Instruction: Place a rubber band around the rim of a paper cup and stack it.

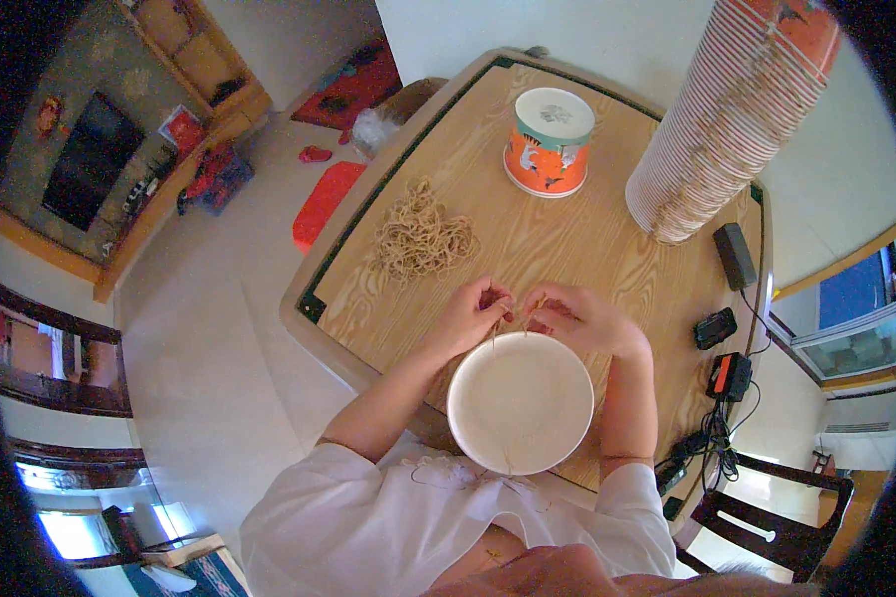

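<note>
A round white paper bucket [521, 403] is close against my body, its pale inside turned up toward me. At its far rim both hands are close together, fingers pinched. My left hand [476, 316] is closed on a thin piece of tan twine [495, 334] that runs down to the rim. Just beside it, my right hand [579, 318] pinches a twine end as well; its fingertips partly cover the strand. More twine shows at the near rim. Beyond my left hand lies a loose tangled pile of tan twine [423, 236] on the wooden table [368, 318].
An orange and green printed bucket [548, 149] stands upside down at the far middle. A tall leaning stack of nested buckets [727, 119] is at the far right, with twine along it. Black adapters and cables [722, 433] line the right edge. A dark chair [767, 517] stands beyond.
</note>
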{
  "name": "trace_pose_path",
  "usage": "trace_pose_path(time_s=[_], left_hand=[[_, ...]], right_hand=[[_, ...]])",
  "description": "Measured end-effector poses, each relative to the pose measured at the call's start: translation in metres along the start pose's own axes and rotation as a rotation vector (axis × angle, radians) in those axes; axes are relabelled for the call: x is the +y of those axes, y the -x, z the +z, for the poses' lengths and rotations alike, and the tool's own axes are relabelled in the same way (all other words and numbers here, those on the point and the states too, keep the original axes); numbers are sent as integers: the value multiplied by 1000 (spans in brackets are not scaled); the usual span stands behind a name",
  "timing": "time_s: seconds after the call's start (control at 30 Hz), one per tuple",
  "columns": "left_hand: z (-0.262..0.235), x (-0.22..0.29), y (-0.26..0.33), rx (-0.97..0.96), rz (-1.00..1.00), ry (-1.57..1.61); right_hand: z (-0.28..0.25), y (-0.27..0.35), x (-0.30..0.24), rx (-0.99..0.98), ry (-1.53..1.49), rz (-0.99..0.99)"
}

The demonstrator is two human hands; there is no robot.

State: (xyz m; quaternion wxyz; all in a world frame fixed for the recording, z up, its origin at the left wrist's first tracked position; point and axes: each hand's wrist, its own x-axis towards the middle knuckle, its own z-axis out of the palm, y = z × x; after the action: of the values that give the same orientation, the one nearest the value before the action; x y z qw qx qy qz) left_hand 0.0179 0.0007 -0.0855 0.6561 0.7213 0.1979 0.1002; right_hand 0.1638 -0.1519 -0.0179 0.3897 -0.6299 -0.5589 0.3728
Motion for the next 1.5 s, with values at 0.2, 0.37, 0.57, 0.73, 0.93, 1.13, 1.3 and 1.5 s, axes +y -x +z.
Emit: trace_pose_path(time_s=[0.2, 0.37, 0.57, 0.73, 0.93, 1.13, 1.3, 1.5], left_hand=[[-2, 11, 3, 20, 7, -64], [-2, 9, 1, 12, 53, -135], [-9, -3, 3, 42, 78, 1], [-11, 21, 11, -44, -115, 166], [-36, 36, 25, -293, -206, 821], [-23, 87, 51, -296, 128, 586], [-22, 82, 57, -169, 309, -99], [-30, 60, 86, -146, 154, -464]], right_hand=[[1, -5, 1, 44, -143, -15], [1, -7, 8, -7, -112, -55], [-9, -4, 5, -180, -40, -78], [-9, 4, 3, -191, -71, -108], [-11, 21, -36, 203, -46, 57], [12, 25, -73, -55, 126, -308], [24, 52, -77, -234, -760, 56], [18, 91, -64, 268, -686, 343]])
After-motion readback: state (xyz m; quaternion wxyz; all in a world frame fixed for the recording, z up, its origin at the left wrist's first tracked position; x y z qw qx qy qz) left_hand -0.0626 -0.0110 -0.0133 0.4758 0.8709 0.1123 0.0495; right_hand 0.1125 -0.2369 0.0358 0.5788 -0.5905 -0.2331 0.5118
